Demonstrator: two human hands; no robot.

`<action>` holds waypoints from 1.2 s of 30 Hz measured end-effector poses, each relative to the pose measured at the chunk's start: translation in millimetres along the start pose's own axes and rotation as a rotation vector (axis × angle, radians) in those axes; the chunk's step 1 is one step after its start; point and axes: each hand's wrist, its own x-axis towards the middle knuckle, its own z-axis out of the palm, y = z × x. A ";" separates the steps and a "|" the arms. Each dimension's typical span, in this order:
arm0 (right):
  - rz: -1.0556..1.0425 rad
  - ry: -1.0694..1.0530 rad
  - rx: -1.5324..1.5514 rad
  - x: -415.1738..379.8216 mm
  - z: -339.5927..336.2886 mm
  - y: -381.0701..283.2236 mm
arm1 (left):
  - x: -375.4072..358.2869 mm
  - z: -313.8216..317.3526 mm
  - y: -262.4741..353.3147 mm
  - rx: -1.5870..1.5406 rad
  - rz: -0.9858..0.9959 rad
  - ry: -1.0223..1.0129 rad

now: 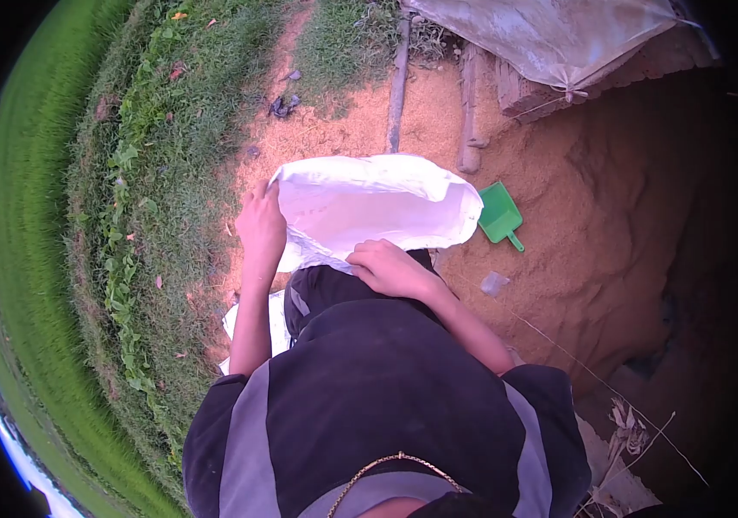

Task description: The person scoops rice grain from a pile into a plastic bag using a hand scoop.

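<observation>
A white sack point(360, 207) is in front of me with its mouth spread wide, and its pale inside shows. My left hand point(261, 226) grips the sack's rim at the left side, fingers curled over the edge. On the near rim, my right hand point(386, 266) is closed on the folded edge close to my dark trousers. Just right of the sack, a green dustpan-like scoop point(499, 212) lies on the brown husk-like heap, its handle pointing towards me. Neither hand touches the scoop. The bottom of the sack is hidden.
A loose brown heap point(576, 233) spreads to the right. Two wooden poles point(470, 121) lie beyond the sack, beside bricks point(528, 91) under a plastic sheet point(559, 34). Grass point(187, 129) runs along the left. A clear plastic scrap point(495, 283) lies near the scoop.
</observation>
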 end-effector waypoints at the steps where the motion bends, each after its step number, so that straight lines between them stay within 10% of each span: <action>1: 0.003 0.012 -0.006 0.3 -0.9 -3.1 | 0.0 2.5 -2.4 -0.006 -0.026 0.063; 14: 0.098 0.053 0.590 -27.7 -32.4 3.5 | -10.1 -35.3 32.3 -0.215 -0.021 0.125; 25: 0.794 1.533 0.401 -217.6 -24.8 284.9 | 0.8 88.4 49.3 0.235 0.414 -0.482; 30: 1.657 1.105 -0.072 -311.7 11.4 424.6 | 11.8 141.4 77.8 0.402 0.376 -0.729; 36: 1.793 0.611 -0.372 -373.5 77.4 589.2 | 26.2 215.0 112.6 0.462 0.142 -0.791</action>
